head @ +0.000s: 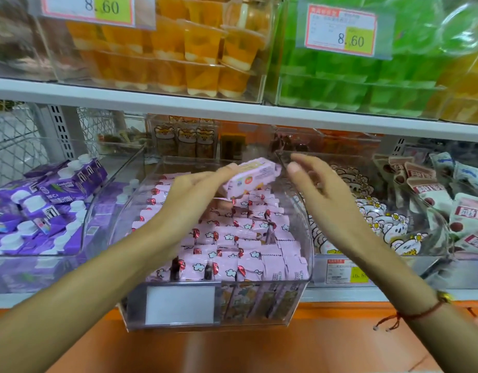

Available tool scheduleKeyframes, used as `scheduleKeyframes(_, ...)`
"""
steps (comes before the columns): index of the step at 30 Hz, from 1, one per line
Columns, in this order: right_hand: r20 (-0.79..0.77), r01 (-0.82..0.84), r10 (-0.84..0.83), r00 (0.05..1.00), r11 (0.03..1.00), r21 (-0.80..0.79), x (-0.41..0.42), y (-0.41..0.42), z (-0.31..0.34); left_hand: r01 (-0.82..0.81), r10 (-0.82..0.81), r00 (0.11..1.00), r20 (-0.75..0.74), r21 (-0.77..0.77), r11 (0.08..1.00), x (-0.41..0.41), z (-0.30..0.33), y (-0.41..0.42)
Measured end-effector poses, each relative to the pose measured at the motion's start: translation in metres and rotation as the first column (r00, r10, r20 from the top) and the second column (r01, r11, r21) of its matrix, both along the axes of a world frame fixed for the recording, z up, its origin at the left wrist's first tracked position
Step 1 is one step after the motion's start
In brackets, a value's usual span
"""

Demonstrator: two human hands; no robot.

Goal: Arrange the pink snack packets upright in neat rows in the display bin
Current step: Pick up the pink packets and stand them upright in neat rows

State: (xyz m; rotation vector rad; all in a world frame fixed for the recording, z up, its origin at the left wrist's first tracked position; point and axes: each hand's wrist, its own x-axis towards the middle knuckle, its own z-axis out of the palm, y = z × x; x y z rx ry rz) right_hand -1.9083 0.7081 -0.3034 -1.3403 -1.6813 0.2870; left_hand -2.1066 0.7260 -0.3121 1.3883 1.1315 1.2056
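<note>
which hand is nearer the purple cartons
Left. The left hand, holding a pink packet above the bin, is on the side next to the purple cartons. The right hand is past the bin's far side, farther away.

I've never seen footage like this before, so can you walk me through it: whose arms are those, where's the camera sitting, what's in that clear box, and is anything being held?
There is no machine here: these are a person's two bare arms, filmed by one wide-angle camera worn on the head, looking forward and down at a shop shelf. The left hand holds one pink snack packet above the clear display bin. The right hand is beside it with relaxed fingers, holding nothing, and wears a red string bracelet at the wrist. The bin is full of more pink packets standing in rows. To the left sit purple cartons, to the right other wrapped snacks, and above are orange jelly cups and green jelly cups.
</note>
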Motion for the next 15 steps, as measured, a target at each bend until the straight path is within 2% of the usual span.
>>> scheduleKeyframes(1, 0.175, -0.017, 0.0, 0.985, 0.995, 0.097, -0.002, -0.004, -0.001, -0.016, 0.016, 1.0, -0.002, -0.059, 0.998, -0.002, 0.0, 0.001)
scheduleKeyframes(3, 0.456, -0.115, 0.002, 0.89, 0.969, 0.219, -0.008, -0.007, -0.006, -0.004, 0.001, 1.0, -0.024, -0.106, 0.994, -0.002, -0.001, 0.0)
scheduleKeyframes(5, 0.621, -0.14, -0.071, 0.781, 0.948, 0.284, -0.015, -0.006, -0.009, 0.024, -0.027, 0.999, -0.04, -0.083, 0.996, 0.003, -0.001, -0.002)
scheduleKeyframes(6, 0.63, -0.138, -0.098, 0.77, 0.939, 0.315, -0.017, -0.005, -0.01, 0.035, -0.037, 0.999, -0.034, -0.065, 0.997, 0.005, 0.0, -0.003)
scheduleKeyframes(8, 0.505, -0.126, -0.069, 0.861, 0.931, 0.342, -0.017, -0.004, -0.008, 0.055, -0.054, 0.999, 0.005, -0.046, 0.997, 0.007, 0.002, -0.003)
scheduleKeyframes(10, 0.181, -0.126, 0.083, 0.98, 0.962, 0.244, -0.015, -0.004, -0.004, 0.076, -0.076, 0.997, -0.005, 0.003, 0.997, 0.005, 0.003, 0.001)
scheduleKeyframes(11, -0.041, -0.178, 0.185, 0.982, 0.974, 0.142, -0.013, -0.004, -0.001, 0.08, -0.077, 0.996, -0.044, 0.049, 0.996, 0.003, 0.002, 0.002)
scheduleKeyframes(12, -0.248, -0.254, 0.256, 0.934, 0.966, 0.042, -0.012, -0.004, 0.0, 0.086, -0.073, 0.991, -0.113, 0.115, 0.99, 0.001, -0.001, 0.003)
scheduleKeyframes(13, -0.388, -0.315, 0.279, 0.879, 0.949, -0.031, -0.01, -0.002, 0.001, 0.109, -0.068, 0.975, -0.21, 0.189, 0.976, -0.002, -0.005, 0.004)
scheduleKeyframes(15, -0.488, -0.367, 0.27, 0.83, 0.923, -0.113, -0.006, 0.0, -0.001, 0.221, -0.081, 0.896, -0.437, 0.28, 0.934, -0.007, -0.013, 0.008)
